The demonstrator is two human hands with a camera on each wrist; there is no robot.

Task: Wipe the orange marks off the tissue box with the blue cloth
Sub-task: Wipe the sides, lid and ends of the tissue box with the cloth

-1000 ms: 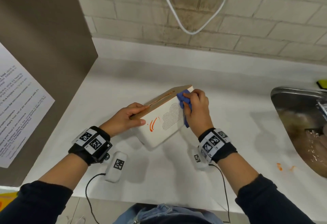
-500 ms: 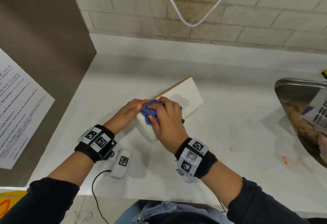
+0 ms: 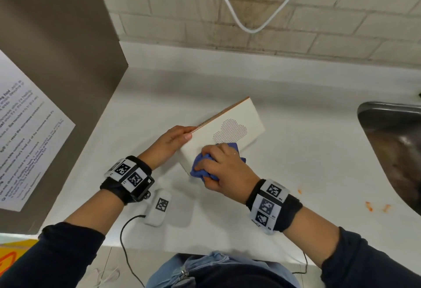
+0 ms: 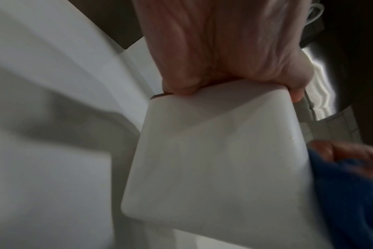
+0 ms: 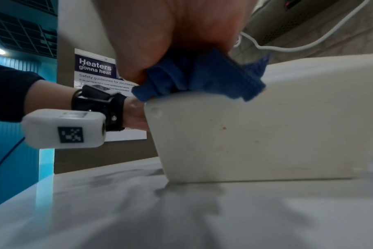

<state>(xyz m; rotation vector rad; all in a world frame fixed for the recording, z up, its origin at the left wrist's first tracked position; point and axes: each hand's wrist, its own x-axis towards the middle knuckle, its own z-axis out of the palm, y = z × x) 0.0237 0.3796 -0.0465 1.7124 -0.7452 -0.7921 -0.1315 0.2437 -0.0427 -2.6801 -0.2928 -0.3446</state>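
The white tissue box with a dotted cloud print stands tilted on the counter, its near end showing in the wrist views. My left hand grips its near left top edge, thumb on the white face and fingers over the brown top. My right hand clutches the bunched blue cloth and presses it on the box's near lower corner. No orange marks show on the visible white face in the head view. Faint orange specks sit on the end face in the right wrist view.
A steel sink lies at the right, with orange smears on the counter beside it. A brown panel carrying a printed notice stands at the left. A white cable hangs on the brick wall behind.
My right hand carried the cloth from the box's far corner to its near left part, then slid it down to the near corner. The orange marks seen a second ago no longer show.
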